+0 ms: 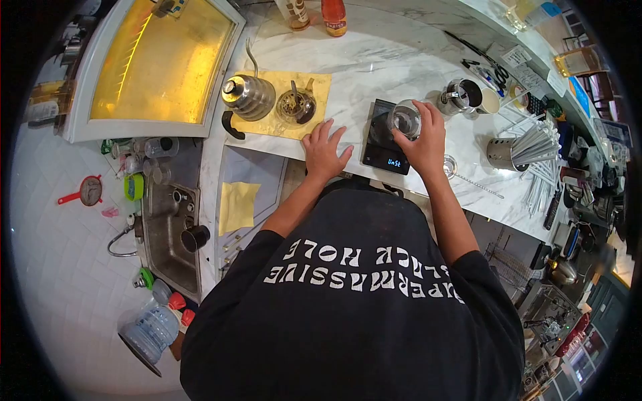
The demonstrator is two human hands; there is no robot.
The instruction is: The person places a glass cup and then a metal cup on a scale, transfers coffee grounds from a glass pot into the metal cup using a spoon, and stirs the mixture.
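Observation:
My right hand point(422, 139) is closed round a clear glass point(403, 120) at the black digital scale point(386, 160), whose display is lit blue. Whether the glass rests on the scale or hangs just above it I cannot tell. My left hand point(326, 150) lies with spread fingers on the counter's front edge, touching the edge of a yellow cloth point(267, 127). On that cloth stand a steel gooseneck kettle point(253, 98) and a glass teapot point(295, 107) with dark contents.
Right of the scale are a metal pitcher point(457, 97), a perforated holder of straws point(501, 154), and a small glass point(450, 165) beside a long twisted spoon point(480, 185). A red bottle point(334, 19) stands at the back. A sink point(170, 234) is at the left.

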